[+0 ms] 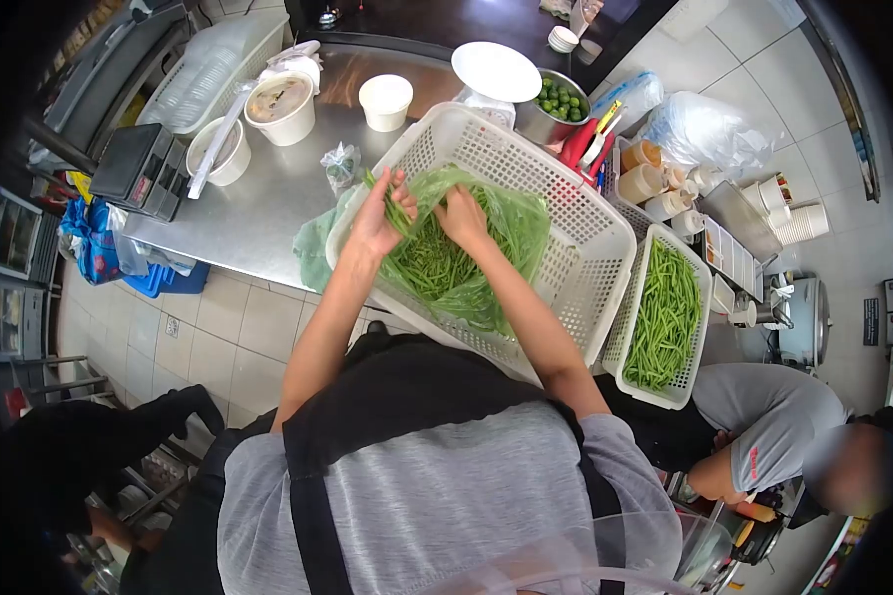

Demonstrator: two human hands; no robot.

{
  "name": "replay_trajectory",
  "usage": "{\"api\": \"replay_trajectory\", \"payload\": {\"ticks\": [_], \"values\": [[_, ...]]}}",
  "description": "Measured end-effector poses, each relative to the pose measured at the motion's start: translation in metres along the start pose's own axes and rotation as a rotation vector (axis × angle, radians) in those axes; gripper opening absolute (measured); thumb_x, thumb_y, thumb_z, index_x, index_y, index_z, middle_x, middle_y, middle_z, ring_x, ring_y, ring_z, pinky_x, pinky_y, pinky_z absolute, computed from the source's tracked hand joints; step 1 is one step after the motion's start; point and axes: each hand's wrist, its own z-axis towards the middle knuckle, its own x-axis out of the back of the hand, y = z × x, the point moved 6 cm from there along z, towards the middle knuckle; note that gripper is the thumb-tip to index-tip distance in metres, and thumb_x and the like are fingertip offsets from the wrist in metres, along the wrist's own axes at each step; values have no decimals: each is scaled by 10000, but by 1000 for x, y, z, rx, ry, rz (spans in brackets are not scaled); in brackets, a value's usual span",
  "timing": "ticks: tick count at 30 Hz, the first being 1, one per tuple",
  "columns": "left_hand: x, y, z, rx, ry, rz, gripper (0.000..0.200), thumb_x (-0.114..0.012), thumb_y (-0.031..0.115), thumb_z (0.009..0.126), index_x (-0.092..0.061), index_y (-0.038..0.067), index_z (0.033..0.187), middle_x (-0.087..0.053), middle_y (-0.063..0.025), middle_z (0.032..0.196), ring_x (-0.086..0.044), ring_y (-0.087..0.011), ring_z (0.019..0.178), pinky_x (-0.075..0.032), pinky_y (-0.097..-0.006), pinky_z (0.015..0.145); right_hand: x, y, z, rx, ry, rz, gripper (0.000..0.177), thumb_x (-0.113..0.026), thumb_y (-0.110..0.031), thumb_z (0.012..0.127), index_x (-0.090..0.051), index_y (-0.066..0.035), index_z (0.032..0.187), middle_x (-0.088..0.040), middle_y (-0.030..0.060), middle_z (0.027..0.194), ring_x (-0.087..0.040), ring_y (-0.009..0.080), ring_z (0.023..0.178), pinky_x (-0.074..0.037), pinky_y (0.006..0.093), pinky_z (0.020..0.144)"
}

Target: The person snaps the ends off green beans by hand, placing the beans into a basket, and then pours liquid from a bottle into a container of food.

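My left hand (375,216) is closed around a small bunch of green beans (397,215) at the left side of an open green plastic bag (528,233). Inside the bag lies a heap of thin green beans (432,260). My right hand (463,216) reaches into the bag's top, its fingers bent together over the beans; what they hold is hidden. The bag sits in the left part of a large white perforated basket (590,233). To the right stands a smaller white basket (620,342) filled with cut green beans (662,312).
Lidded tubs (280,104), a white plate (496,71) and a metal pot of green limes (559,101) stand behind the basket on the steel counter (258,223). Red-handled scissors (587,144) and sauce bottles (645,178) are at right. A co-worker (774,416) bends nearby at right.
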Motion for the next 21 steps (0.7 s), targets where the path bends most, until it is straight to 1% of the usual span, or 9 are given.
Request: {"api": "replay_trajectory", "payload": {"ticks": [2, 4, 6, 8, 11, 12, 15, 18, 21], "values": [[1, -3, -2, 35, -32, 54, 202, -503, 304, 916, -541, 114, 859, -399, 41, 549, -405, -84, 507, -353, -211, 476, -16, 3, 10, 89, -28, 77, 304, -652, -175, 753, -571, -14, 997, -514, 181, 1093, -523, 357, 1003, -446, 427, 831], [-7, -6, -10, 24, -112, 723, 206, -525, 282, 903, -578, 85, 929, -454, 28, 568, -451, -73, 523, -363, -209, 488, -31, 11, 12, 62, -31, 116, 267, -645, -132, 719, -595, -28, 961, -527, 195, 1029, -504, 382, 972, -413, 420, 853], [0, -14, -10, 5, 34, 1275, 279, -559, 283, 868, -595, 37, 994, -586, -59, 673, -557, -145, 609, -431, -275, 554, -12, 0, 4, 222, 63, 262, 200, -649, -132, 723, -608, -29, 889, -557, 185, 893, -535, 371, 888, -434, 416, 793], [12, -6, 2, -626, 98, 1690, 345, -616, 268, 813, -581, 12, 1042, -640, -140, 806, -612, -234, 741, -465, -347, 668, -5, 10, 3, 175, -56, 126, 156, -641, -105, 753, -596, -14, 872, -546, 155, 717, -595, 307, 732, -467, 381, 667], [6, -1, -5, -598, 162, 1647, 343, -638, 215, 781, -579, 5, 1047, -633, -191, 914, -609, -316, 855, -452, -389, 760, 47, 1, -27, 116, -10, 431, 93, -589, -44, 817, -590, 18, 887, -532, 97, 602, -621, 184, 604, -478, 299, 547], [0, -6, -7, -572, 59, 1633, 325, -640, 204, 783, -590, 11, 1040, -636, -180, 908, -609, -288, 834, -452, -374, 749, 61, -4, -35, 134, 28, 495, 83, -568, -20, 833, -592, 26, 898, -548, 89, 603, -628, 152, 608, -482, 281, 537], [-20, -22, -17, -353, -174, 1595, 287, -659, 165, 773, -614, 15, 1012, -638, -164, 889, -607, -220, 785, -448, -322, 717, 77, -9, -48, 212, 115, 577, 119, -525, -44, 875, -591, 48, 915, -628, 133, 734, -636, 182, 634, -491, 325, 544], [-33, -25, -23, -495, -209, 1664, 260, -655, 168, 783, -616, 10, 986, -633, -159, 862, -610, -253, 782, -449, -326, 702, 89, -18, -55, 265, 157, 613, 135, -536, -35, 859, -600, 35, 954, -635, 149, 795, -650, 206, 659, -495, 320, 556], [-37, -21, -26, -685, -195, 1741, 232, -647, 172, 795, -618, 6, 954, -622, -165, 832, -601, -311, 785, -449, -344, 688, 103, -22, -60, 360, 137, 348, 117, -534, -69, 860, -593, 24, 901, -610, 126, 719, -639, 199, 652, -480, 295, 573]]}}
